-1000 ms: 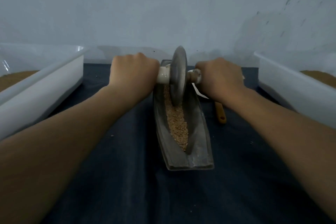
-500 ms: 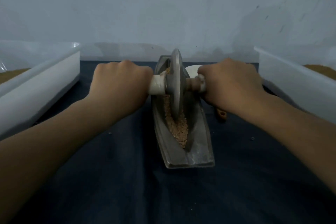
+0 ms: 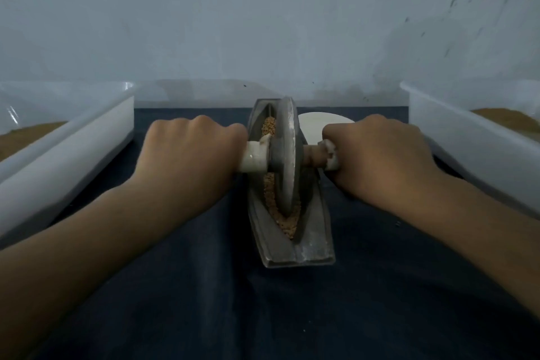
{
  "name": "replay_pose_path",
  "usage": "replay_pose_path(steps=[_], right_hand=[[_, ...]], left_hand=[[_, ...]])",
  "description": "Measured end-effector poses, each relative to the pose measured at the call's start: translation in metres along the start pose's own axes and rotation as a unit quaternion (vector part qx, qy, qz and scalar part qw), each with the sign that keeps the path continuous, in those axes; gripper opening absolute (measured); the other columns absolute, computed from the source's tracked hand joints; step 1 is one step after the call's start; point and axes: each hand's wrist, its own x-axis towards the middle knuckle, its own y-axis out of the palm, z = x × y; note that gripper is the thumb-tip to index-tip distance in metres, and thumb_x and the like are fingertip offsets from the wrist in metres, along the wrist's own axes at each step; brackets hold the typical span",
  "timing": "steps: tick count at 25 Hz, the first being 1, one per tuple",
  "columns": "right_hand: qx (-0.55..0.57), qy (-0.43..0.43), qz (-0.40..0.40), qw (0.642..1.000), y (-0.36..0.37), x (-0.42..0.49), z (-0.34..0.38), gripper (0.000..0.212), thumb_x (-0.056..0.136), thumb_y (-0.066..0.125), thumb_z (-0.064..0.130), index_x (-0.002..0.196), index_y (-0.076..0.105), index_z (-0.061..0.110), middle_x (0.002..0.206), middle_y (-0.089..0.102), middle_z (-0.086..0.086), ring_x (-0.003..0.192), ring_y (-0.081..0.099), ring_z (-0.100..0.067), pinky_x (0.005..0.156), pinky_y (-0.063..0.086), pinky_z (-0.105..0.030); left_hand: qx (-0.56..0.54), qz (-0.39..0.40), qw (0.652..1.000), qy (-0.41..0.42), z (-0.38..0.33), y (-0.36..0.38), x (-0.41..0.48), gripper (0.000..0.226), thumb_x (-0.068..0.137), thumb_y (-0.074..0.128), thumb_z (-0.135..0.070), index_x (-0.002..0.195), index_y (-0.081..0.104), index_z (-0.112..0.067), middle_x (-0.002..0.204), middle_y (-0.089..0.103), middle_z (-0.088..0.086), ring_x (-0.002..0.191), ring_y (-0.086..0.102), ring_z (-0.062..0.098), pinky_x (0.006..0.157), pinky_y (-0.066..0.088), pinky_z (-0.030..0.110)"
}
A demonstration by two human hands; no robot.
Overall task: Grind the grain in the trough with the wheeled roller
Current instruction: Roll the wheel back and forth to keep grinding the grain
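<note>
A narrow grey metal trough (image 3: 312,245) lies lengthwise on the dark cloth, pointing away from me. Brown grain (image 3: 287,222) fills its groove. The wheeled roller (image 3: 287,155), a grey disc on a pale axle, stands upright in the groove near the trough's middle. My left hand (image 3: 190,155) grips the axle's left handle. On the other side my right hand (image 3: 377,155) grips the right handle. Both fists hide the handle ends.
White plastic bins stand on both sides, the left bin (image 3: 67,149) and the right bin (image 3: 467,143), each holding brown grain. A white round dish (image 3: 321,126) sits behind the roller. A pale wall rises just beyond the trough.
Both hands have pulled the roller toward me along the groove, from the far end to about the middle. Grain now shows behind the disc.
</note>
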Motion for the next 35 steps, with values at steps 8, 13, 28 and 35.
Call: replay_pose_path(steps=[8,13,28,35], right_hand=[[0.020,0.042,0.050,0.998,0.048,0.070,0.001,0.014,0.088,0.060,0.023,0.079,0.049,0.026,0.066,0.042,0.000,0.062,0.047,-0.025,0.052,0.028,-0.028],[0.017,0.033,0.053,0.998,0.037,0.057,0.003,0.020,0.085,0.062,0.024,0.075,0.045,0.027,0.062,0.035,0.004,0.059,0.041,-0.023,0.050,0.024,-0.027],[0.057,0.079,0.104,0.990,0.048,0.063,0.002,0.009,0.090,0.058,0.033,0.085,0.059,0.025,0.072,0.054,0.000,0.069,0.056,-0.026,0.057,0.039,-0.031],[0.023,-0.035,0.016,0.999,-0.009,0.004,-0.005,0.026,0.060,0.062,0.029,0.059,0.036,0.028,0.045,0.032,0.012,0.038,0.032,-0.011,0.047,0.019,-0.015]], left_hand=[[-0.009,0.043,0.996,-0.079,0.000,0.055,0.056,0.006,0.085,0.063,-0.022,0.090,0.063,-0.020,0.069,0.050,0.006,0.061,0.053,0.030,0.053,0.029,0.032],[-0.017,0.026,0.997,-0.075,-0.002,0.043,0.037,0.014,0.085,0.061,-0.022,0.079,0.049,-0.020,0.062,0.042,0.001,0.052,0.048,0.028,0.049,0.024,0.029],[0.018,0.038,0.997,-0.060,-0.007,0.035,0.059,0.012,0.089,0.056,-0.013,0.095,0.061,-0.021,0.082,0.062,0.006,0.074,0.065,0.034,0.055,0.031,0.033],[-0.012,-0.023,0.999,-0.027,0.000,0.007,-0.010,0.049,0.058,0.079,-0.023,0.070,0.032,-0.021,0.052,0.019,-0.004,0.046,0.000,0.014,0.050,0.003,0.020]])
